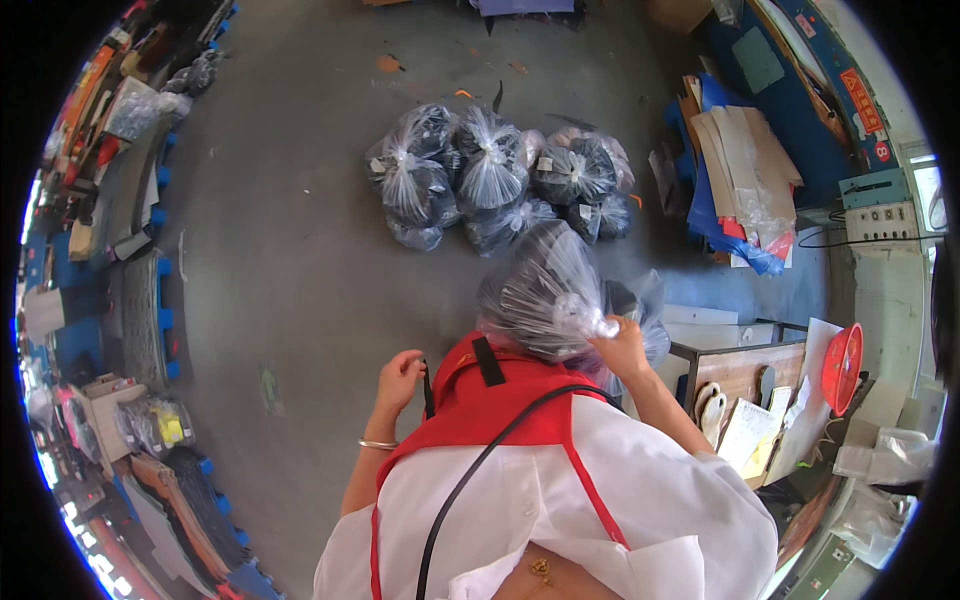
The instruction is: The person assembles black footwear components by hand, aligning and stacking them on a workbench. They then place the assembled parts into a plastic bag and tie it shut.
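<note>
My right hand [622, 348] grips the gathered white neck of a clear plastic bag [545, 290] with dark contents. The bag hangs in front of my red apron [480, 410], bulging to the left of the hand. Beside it, another clear bag [652, 310] with something dark shows partly behind my right wrist. My left hand [402, 370] is at the left side of the apron, its fingers curled together. A thin black strip [428, 390] runs down next to those fingertips; whether they pinch it is unclear.
Several tied clear bags [490, 165] of dark goods sit on the grey floor [290, 280] ahead. Flattened cardboard [745, 165] is stacked on the right, near a wooden cabinet [745, 375] and a red basket [842, 370]. Stacked materials on blue pallets [165, 315] line the left.
</note>
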`<action>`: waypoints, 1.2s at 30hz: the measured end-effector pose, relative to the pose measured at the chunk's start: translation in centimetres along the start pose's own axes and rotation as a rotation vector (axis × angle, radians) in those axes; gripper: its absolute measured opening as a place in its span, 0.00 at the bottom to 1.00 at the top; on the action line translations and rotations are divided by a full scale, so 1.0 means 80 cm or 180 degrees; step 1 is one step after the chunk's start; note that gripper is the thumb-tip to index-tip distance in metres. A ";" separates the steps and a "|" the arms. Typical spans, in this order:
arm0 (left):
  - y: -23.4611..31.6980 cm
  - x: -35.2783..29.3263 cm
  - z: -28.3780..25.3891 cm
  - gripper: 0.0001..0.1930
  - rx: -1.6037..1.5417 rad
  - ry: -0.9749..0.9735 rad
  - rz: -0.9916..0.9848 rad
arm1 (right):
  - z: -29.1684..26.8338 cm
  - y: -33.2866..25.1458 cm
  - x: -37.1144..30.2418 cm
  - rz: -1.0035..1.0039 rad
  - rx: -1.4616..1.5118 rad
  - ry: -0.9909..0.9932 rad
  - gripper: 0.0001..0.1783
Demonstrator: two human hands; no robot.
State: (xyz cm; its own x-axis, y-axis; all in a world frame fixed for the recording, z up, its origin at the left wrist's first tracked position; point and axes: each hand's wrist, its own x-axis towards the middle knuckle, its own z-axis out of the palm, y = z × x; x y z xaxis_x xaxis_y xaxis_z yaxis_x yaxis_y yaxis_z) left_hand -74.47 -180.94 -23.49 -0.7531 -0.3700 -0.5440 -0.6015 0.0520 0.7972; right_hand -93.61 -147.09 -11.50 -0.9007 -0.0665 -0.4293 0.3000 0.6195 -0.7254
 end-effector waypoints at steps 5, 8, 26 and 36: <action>0.011 0.044 0.038 0.13 0.0141 0.0318 -0.0167 | 0.005 0.011 0.182 0.0240 -0.0331 -0.0455 0.19; 0.026 0.025 0.073 0.14 0.0122 0.0219 -0.1069 | 0.023 0.031 0.290 0.0396 0.0462 -0.0545 0.26; 0.012 -0.058 0.127 0.17 -0.0462 0.0800 -0.2248 | 0.187 -0.076 0.652 0.1462 0.1195 -0.0399 0.41; 0.025 -0.013 0.112 0.16 -0.0070 0.0738 -0.1638 | 0.288 0.001 0.596 0.0109 0.0866 -0.2294 0.14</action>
State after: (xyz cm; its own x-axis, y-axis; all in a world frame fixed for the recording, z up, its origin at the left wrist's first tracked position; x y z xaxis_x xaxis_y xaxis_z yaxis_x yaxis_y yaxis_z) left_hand -77.28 -172.14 -23.68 -0.2844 -0.5369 -0.7943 -0.8681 -0.2074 0.4511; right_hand -129.26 -168.20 -44.43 -0.4903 -0.6016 -0.6306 0.4748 0.4224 -0.7721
